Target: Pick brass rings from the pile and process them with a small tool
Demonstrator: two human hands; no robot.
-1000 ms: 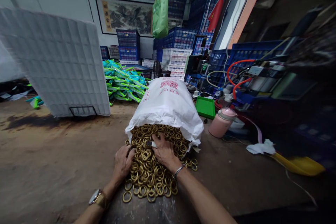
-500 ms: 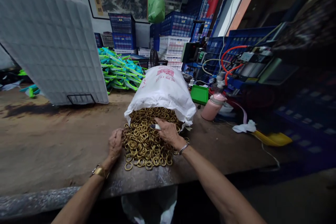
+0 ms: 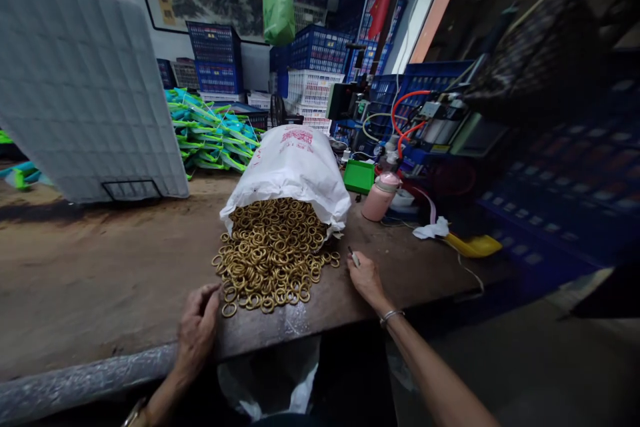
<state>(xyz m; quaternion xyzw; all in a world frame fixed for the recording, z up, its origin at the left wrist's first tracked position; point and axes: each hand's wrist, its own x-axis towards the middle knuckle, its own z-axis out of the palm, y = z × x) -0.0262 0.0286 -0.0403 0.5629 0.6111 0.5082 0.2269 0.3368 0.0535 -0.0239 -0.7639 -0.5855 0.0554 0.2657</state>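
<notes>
Loosely, the fingers of the left hand (image 3: pixel 197 327) curl near the front edge of the brown tabletop (image 3: pixel 115 273), thumb apart from the forefinger; whether anything lies under the palm I cannot tell. The right hand's (image 3: pixel 367 278) fingers are closed round a short, slim tool with a pale handle and dark tip (image 3: pixel 354 257), pinched, it seems, so that the tip stays free.

Between the hands spreads a loose pile of brass-coloured round rings (image 3: pixel 270 267), running out of a white woven sack with red print (image 3: pixel 295 170). The sack lies on its side, mouth towards the person, presumably so the rings spill within easy reach; more rings fill the opening, though its depths are hidden.

Below the table edge hangs translucent whitish plastic (image 3: pixel 305 380), perhaps a bag; its contents cannot be made out. Right of the sack stand a shallow bright-green plastic tray (image 3: pixel 359 176) and a pink lidded bottle (image 3: pixel 379 200), contents unseen. Behind, blue slatted plastic crates (image 3: pixel 215 43) are stacked, probably to save floor space.
</notes>
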